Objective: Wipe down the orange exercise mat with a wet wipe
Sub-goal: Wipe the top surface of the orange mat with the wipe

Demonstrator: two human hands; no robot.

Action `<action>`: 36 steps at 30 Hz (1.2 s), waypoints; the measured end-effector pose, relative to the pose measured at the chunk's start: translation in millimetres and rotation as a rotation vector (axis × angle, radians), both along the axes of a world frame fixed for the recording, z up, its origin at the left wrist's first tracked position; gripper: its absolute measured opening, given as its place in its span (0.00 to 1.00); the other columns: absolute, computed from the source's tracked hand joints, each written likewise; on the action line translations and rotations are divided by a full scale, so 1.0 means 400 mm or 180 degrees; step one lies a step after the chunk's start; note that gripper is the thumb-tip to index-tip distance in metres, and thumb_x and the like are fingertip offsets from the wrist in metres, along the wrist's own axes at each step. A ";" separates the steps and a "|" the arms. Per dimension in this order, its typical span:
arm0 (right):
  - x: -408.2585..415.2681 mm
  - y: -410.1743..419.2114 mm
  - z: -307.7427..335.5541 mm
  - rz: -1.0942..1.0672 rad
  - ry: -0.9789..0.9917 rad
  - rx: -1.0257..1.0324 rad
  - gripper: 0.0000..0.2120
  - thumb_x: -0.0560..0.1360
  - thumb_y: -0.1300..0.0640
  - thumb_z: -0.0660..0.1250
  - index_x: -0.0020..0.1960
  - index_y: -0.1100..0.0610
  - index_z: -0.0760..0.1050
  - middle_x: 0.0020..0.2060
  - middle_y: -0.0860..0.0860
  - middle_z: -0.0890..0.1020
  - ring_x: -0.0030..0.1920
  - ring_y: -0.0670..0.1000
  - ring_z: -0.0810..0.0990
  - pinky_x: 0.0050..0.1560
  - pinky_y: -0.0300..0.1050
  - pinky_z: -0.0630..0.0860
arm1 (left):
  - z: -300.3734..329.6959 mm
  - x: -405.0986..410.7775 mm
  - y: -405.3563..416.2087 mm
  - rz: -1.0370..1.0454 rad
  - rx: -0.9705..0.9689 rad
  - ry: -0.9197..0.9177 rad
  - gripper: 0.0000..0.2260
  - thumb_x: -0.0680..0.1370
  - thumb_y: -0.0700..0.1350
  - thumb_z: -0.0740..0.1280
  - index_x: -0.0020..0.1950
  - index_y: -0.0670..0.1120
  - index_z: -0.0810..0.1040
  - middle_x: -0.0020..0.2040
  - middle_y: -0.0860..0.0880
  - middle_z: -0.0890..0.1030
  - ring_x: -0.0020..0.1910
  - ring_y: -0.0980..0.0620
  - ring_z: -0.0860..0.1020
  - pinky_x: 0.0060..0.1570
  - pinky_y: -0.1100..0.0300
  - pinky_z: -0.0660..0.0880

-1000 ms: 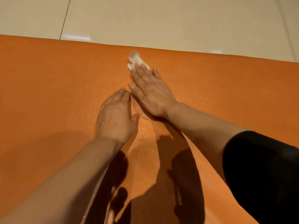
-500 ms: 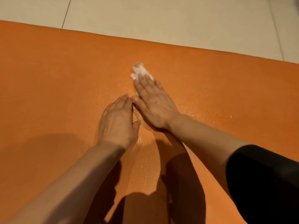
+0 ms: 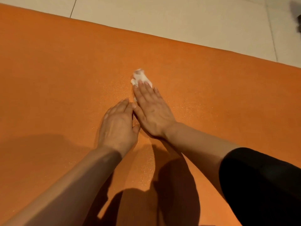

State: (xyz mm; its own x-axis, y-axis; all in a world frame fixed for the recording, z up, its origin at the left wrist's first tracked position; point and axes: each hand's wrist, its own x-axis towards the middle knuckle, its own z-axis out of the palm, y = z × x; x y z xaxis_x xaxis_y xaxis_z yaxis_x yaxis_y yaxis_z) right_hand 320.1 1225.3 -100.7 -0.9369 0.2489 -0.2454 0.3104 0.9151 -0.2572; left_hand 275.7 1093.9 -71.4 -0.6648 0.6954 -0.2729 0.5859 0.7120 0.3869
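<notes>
Left hand (image 3: 118, 126) flat on orange mat (image 3: 57, 75), fingers straight, holding nothing. Right hand (image 3: 152, 110) just beyond, flat, pressing wet wipe (image 3: 139, 77) to mat mid-width. Damp sheen near hands; far strip, sides look dry: wiping partway. Tiled floor (image 3: 187, 18) beyond.

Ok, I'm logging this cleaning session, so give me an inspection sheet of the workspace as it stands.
Surface: flat orange foam exercise mat on the floor, with glistening specks around the hands.
Job's things: crumpled white wet wipe, pressed onto the mat under the right fingertips.
Clutter: nothing seen on the mat; a dark blurred shape at the top right corner, cannot identify.
Grips: right hand flat, fingers straight, pressing the wipe; left hand flat on the mat beside it, holding nothing.
Cables: nothing seen.
Surroundings: beige tiled floor beyond the mat's far edge; black sleeve on the right arm.
</notes>
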 end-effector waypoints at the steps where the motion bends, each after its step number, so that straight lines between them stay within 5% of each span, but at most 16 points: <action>1: 0.007 0.003 0.001 0.0146 -0.0013 -0.0013 0.30 0.83 0.44 0.42 0.79 0.56 0.40 0.79 0.53 0.43 0.78 0.49 0.39 0.76 0.48 0.35 | 0.001 0.005 -0.007 0.0012 0.0000 0.0007 0.32 0.78 0.50 0.67 0.78 0.45 0.58 0.78 0.47 0.57 0.77 0.51 0.56 0.76 0.55 0.52; 4: 0.063 0.067 -0.002 0.0244 -0.0039 0.0174 0.29 0.83 0.42 0.40 0.79 0.53 0.38 0.79 0.50 0.42 0.77 0.47 0.38 0.76 0.49 0.33 | 0.003 0.016 -0.027 -0.0018 -0.0034 0.0050 0.32 0.78 0.52 0.66 0.78 0.45 0.57 0.79 0.48 0.56 0.77 0.50 0.55 0.76 0.55 0.51; 8: 0.165 0.134 -0.002 -0.0504 -0.0106 0.0360 0.32 0.79 0.38 0.35 0.79 0.52 0.40 0.78 0.49 0.42 0.77 0.47 0.38 0.76 0.50 0.35 | 0.004 0.030 -0.051 -0.0025 -0.0019 0.0032 0.31 0.79 0.51 0.65 0.78 0.44 0.57 0.79 0.47 0.55 0.77 0.50 0.55 0.76 0.56 0.50; 18: 0.138 0.058 0.011 -0.1441 0.0006 0.0130 0.29 0.83 0.43 0.44 0.80 0.56 0.47 0.79 0.55 0.45 0.78 0.53 0.41 0.77 0.49 0.38 | 0.019 0.073 -0.088 -0.0074 0.0015 0.0033 0.31 0.79 0.51 0.64 0.78 0.45 0.55 0.79 0.48 0.54 0.77 0.51 0.53 0.76 0.56 0.48; 27: 0.142 -0.068 0.040 0.0177 0.0015 -0.0597 0.27 0.84 0.45 0.45 0.80 0.55 0.49 0.79 0.51 0.50 0.78 0.46 0.45 0.75 0.40 0.36 | 0.026 0.110 -0.122 0.0029 0.0019 -0.0050 0.30 0.79 0.51 0.65 0.78 0.46 0.59 0.79 0.48 0.56 0.77 0.51 0.55 0.76 0.56 0.50; 32: 0.275 0.043 0.033 -0.1026 -0.0191 0.0175 0.27 0.83 0.44 0.42 0.80 0.54 0.49 0.79 0.51 0.50 0.78 0.48 0.45 0.76 0.46 0.37 | 0.026 0.123 -0.152 -0.0012 -0.0042 0.0000 0.30 0.80 0.53 0.63 0.78 0.45 0.57 0.79 0.49 0.56 0.77 0.51 0.54 0.76 0.55 0.49; 36: 0.250 -0.049 0.040 -0.1227 -0.0136 -0.0265 0.27 0.84 0.46 0.47 0.80 0.55 0.47 0.79 0.53 0.48 0.78 0.49 0.43 0.74 0.41 0.36 | 0.033 0.132 -0.156 -0.0007 -0.0094 0.0069 0.29 0.79 0.53 0.64 0.77 0.45 0.61 0.78 0.48 0.59 0.77 0.51 0.56 0.76 0.54 0.50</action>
State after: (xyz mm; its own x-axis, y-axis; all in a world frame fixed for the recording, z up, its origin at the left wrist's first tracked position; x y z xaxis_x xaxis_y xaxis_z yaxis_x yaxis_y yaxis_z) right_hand 420.1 1205.8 -84.8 -0.7672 0.5580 -0.3161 0.6392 0.7060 -0.3050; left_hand 328.4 1031.6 -58.0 -0.6692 0.6888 -0.2787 0.5956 0.7215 0.3530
